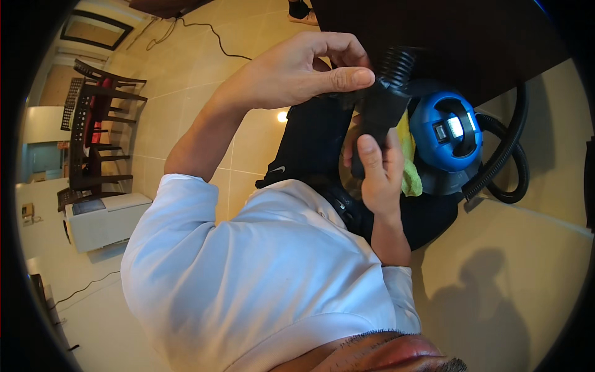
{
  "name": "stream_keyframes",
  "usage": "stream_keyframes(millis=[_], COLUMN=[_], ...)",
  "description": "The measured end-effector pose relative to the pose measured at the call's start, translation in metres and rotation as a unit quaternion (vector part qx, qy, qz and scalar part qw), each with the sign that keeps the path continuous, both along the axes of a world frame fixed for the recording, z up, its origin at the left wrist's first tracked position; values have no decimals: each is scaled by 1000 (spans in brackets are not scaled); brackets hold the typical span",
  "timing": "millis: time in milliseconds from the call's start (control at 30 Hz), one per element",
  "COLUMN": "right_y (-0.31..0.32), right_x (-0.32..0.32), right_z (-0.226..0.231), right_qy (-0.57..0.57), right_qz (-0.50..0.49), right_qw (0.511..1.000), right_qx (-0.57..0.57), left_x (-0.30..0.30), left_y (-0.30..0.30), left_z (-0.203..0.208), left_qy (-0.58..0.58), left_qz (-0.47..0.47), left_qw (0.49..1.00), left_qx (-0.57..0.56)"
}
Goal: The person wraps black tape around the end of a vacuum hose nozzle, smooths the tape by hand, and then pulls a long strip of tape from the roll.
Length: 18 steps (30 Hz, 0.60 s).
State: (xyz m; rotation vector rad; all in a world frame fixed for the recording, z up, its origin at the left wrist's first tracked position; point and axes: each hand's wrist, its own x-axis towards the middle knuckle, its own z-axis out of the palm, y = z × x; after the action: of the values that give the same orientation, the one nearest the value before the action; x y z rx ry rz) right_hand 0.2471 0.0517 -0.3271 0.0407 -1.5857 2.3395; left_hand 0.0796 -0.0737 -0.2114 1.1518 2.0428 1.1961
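Right now a black nozzle (378, 115) sits between both hands, held above the lap and just left of a blue vacuum (447, 133) that stands on the tiled floor (248, 142). Its upper end meets the ribbed hose (400, 65), and the joint looks close to seated, though whether it has locked cannot be told. The left hand (297, 71) pinches the nozzle's top, thumb pressed along it. The right hand (378, 170) wraps the lower end, fingers closed on it. A yellow cloth (409, 158) lies between the nozzle and the vacuum body. The hose loops round the vacuum's right side. Farther left stand dark chairs (93, 130) and a white box (105, 217), and a cable (211, 34) trails across the floor.
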Motion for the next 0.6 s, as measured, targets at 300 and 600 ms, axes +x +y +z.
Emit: stream_keyframes(millis=[300,600], right_y=[-42,-27], right_x=[-16,-36], right_z=[-16,4], right_qy=[-28,28], right_qz=[-86,-130], right_qw=[995,990], right_qx=[30,-37], left_x=[-5,-39], left_y=[-31,-73], left_z=[8,-3], left_qy=[-190,-138], left_qz=[15,-18], left_qw=[982,989], left_qx=[-9,41])
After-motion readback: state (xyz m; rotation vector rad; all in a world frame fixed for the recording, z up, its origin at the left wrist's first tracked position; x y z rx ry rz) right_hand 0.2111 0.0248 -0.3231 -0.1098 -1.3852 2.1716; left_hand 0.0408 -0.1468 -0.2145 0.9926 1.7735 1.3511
